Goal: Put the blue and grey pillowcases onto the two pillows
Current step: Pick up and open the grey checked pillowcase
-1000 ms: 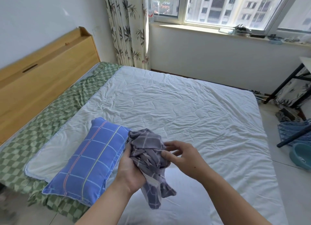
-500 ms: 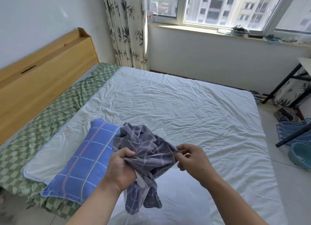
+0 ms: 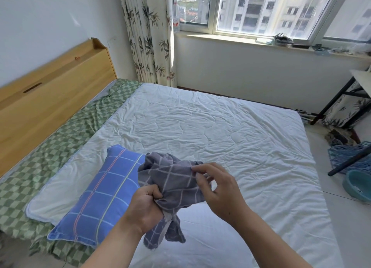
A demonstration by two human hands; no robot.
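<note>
A pillow in the blue checked pillowcase (image 3: 100,199) lies on the near left of the bed. A crumpled grey checked pillowcase (image 3: 172,179) is held above the bed, just right of it. My left hand (image 3: 146,205) is clenched on the lower bunch of the grey cloth, whose tail hangs below the fist. My right hand (image 3: 218,185) pinches the cloth's upper right edge with thumb and fingertips. A bare white pillow (image 3: 200,239) lies under my forearms at the near edge, partly hidden.
The white quilt (image 3: 210,127) covers most of the bed, with a green checked sheet (image 3: 66,139) along the wooden headboard (image 3: 50,99) on the left. On the floor at right stand a blue basket (image 3: 349,157), a teal basin (image 3: 359,185) and a black-legged table (image 3: 341,99).
My hands have reworked the grey pillowcase: the bunch is spread wider and held higher, and my right hand has shifted its pinch along the upper edge. The blue pillow has not moved.
</note>
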